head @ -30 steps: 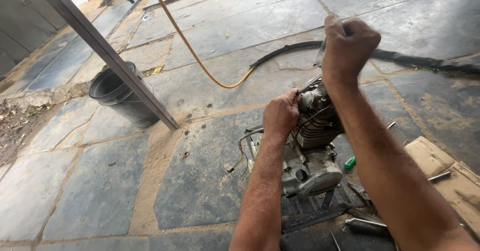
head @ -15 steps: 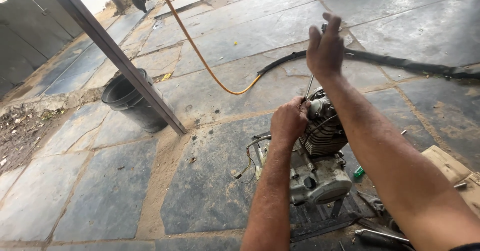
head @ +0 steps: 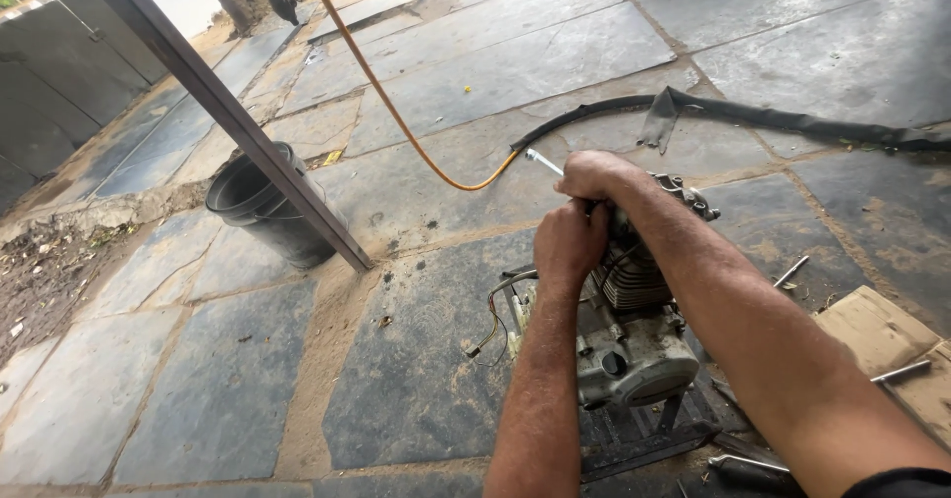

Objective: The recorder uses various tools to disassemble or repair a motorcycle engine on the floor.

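Observation:
A small grey engine [head: 634, 344] with cooling fins stands on a dark metal stand on the stone floor. My left hand [head: 570, 242] is closed against the engine's upper left side, next to its top. My right hand [head: 594, 174] is closed around a thin shiny metal tool [head: 543, 162] whose tip sticks out to the left, right above the left hand at the engine's top. Loose coloured wires [head: 492, 312] hang from the engine's left side.
A black bucket [head: 260, 206] stands at left behind a slanted metal bar [head: 238, 121]. An orange hose [head: 396, 116] and a black rubber hose [head: 773, 116] cross the floor behind. Flat cardboard [head: 887, 334], bolts [head: 792, 272] and small parts lie at right.
My right hand came down from well above the engine to its top, beside the left hand, and now grips the metal tool. The left hand stayed on the engine.

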